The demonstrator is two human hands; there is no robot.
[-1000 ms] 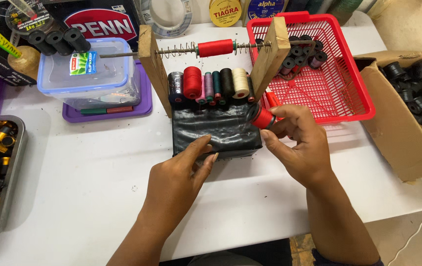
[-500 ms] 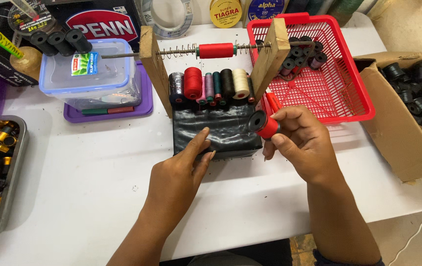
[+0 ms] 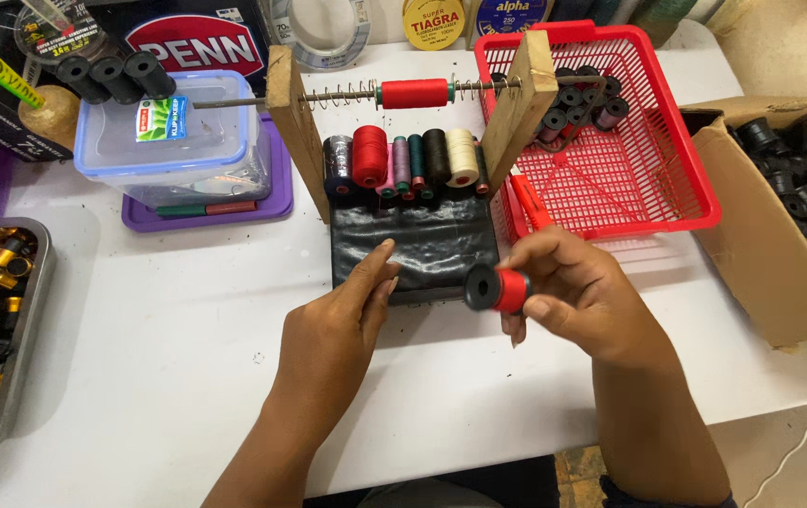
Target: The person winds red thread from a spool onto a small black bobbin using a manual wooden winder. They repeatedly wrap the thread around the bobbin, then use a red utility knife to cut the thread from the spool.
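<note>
Spool wound in red thread (image 3: 497,289) is sitting in the person's right hand (image 3: 577,296), pinched between thumb and fingers just above the near edge of the white table (image 3: 168,376). Its long axis is lying roughly level and pointing left, so the black flanged end is facing toward the left hand (image 3: 337,329) while the red-wound body is disappearing into the closed fingers on the right. The right hand is gripping it firmly; nothing else is in that hand.

The left hand is lying flat and open, palm down, fingertips touching the near edge of the black wrapped base (image 3: 415,246) of the wooden winding frame (image 3: 295,122). It is holding nothing. A short gap is separating it from the spool's black end, so the spool is lying just right of the left fingertips and slightly nearer to the person.

On the frame's far side, a metal rod is carrying another red spool (image 3: 413,93) between two springs, its axis running left to right, much like the held one. Below it a row of thread cones (image 3: 403,160) is standing upright. The red basket (image 3: 648,202) with a few black bobbins is sitting to the far right of the gripping hand, well closer to that hand than to the left one. A cardboard box (image 3: 761,254) of black bobbins is lying further right, and a metal tray (image 3: 22,376) of gold and black pieces is resting at the far left.
</note>
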